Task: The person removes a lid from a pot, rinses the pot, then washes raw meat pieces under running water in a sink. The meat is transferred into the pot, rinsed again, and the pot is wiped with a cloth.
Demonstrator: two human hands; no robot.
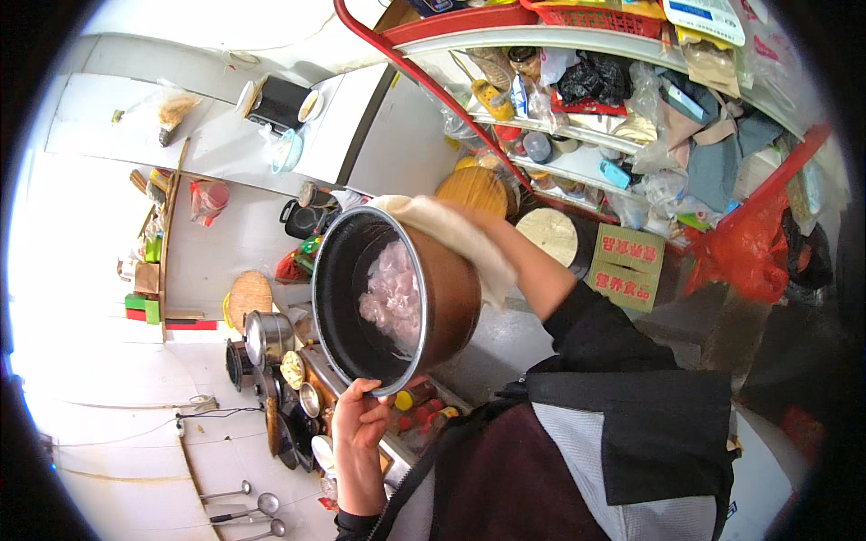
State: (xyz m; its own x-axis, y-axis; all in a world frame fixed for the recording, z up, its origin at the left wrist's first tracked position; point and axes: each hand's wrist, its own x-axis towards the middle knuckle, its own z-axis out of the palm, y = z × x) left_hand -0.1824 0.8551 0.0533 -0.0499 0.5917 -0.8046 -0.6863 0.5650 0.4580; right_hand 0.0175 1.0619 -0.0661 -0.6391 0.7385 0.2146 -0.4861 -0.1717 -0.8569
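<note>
A deep round pot point(456, 298), brown outside with a dark inner wall and metal rim, is held tilted in front of me. Pale pink, glossy pieces like raw meat point(393, 298) lie at its bottom. With its fingers curled, my left hand point(359, 417) grips the rim on the near side. A beige cloth point(437, 230) drapes over the far side of the rim. Against that cloth and the pot wall is my right hand point(478, 224), its fingers mostly hidden by the cloth.
A stove area with a lidded steel pot point(269, 337) and bowls lies to the left. Ladles point(257, 509) hang at the lower left. A red-framed shelf point(577, 149) packed with bags and jars fills the upper right. Cardboard boxes point(627, 268) and a red bag point(744, 257) stand below it.
</note>
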